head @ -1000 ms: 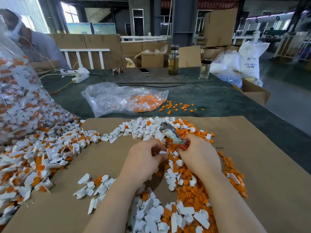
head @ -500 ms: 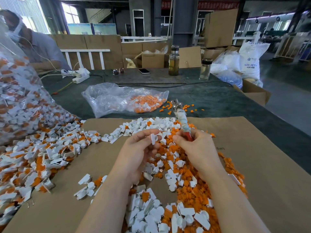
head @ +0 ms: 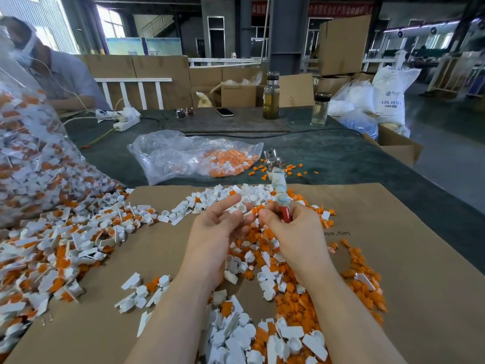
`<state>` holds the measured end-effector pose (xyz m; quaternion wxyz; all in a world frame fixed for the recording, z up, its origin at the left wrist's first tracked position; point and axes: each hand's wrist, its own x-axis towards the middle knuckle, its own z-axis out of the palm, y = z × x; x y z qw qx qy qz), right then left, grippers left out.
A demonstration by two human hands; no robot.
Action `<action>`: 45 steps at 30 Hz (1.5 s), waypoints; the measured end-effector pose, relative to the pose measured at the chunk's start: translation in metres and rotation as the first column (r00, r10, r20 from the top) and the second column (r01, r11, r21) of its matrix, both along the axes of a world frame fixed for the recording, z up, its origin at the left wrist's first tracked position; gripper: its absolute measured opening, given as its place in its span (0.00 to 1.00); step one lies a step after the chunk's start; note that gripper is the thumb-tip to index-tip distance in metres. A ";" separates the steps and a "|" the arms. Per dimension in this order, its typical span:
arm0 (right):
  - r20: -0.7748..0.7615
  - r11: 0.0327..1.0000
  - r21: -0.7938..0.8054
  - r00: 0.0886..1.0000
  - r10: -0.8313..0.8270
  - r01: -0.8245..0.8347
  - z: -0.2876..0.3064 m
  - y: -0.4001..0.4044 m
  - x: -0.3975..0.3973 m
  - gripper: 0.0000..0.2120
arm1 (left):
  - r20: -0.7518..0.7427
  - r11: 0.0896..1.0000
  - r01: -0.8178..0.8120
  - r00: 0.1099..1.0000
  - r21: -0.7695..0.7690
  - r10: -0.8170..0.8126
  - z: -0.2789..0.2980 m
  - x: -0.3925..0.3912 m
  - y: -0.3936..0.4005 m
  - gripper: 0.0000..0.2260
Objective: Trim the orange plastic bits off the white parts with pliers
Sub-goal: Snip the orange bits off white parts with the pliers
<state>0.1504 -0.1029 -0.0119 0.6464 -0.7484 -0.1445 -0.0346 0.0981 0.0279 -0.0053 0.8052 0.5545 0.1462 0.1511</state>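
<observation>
My right hand (head: 294, 232) grips the pliers (head: 278, 185) by their red, cloth-wrapped handles, with the metal jaws pointing up and away from me. My left hand (head: 215, 232) is raised beside it, palm turned up, and pinches a small white part (head: 240, 207) with an orange bit between thumb and fingertips. The jaws are well above the part and do not touch it. Beneath my hands lie loose white parts and cut orange bits (head: 296, 303) on brown cardboard (head: 406, 258).
A heap of untrimmed white-and-orange parts (head: 60, 248) spreads at the left below a full clear bag (head: 31, 158). Another clear bag (head: 191, 156) lies beyond the cardboard. Bottles (head: 271, 101), a phone and a power strip stand at the back. A person (head: 52, 72) sits far left.
Both hands have risen from the pile. My left hand lifted a white part and turned palm up. The pliers swung from lying low over the pile to standing upright.
</observation>
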 end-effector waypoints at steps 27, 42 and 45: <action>0.329 0.959 -0.167 0.930 -0.163 0.227 -0.002 0.005 -0.009 0.09 | 0.054 0.951 -0.211 0.977 0.225 0.204 0.006 -0.004 -0.020 0.03; 0.332 0.938 -0.236 0.928 -0.169 0.255 0.000 0.005 -0.007 0.07 | 0.051 0.874 -0.257 0.964 0.414 0.259 0.004 -0.004 -0.020 0.06; 0.289 0.937 -0.268 0.947 -0.143 0.223 0.000 0.005 -0.006 0.08 | 0.044 0.861 -0.266 0.961 0.434 0.275 0.004 -0.003 -0.019 0.05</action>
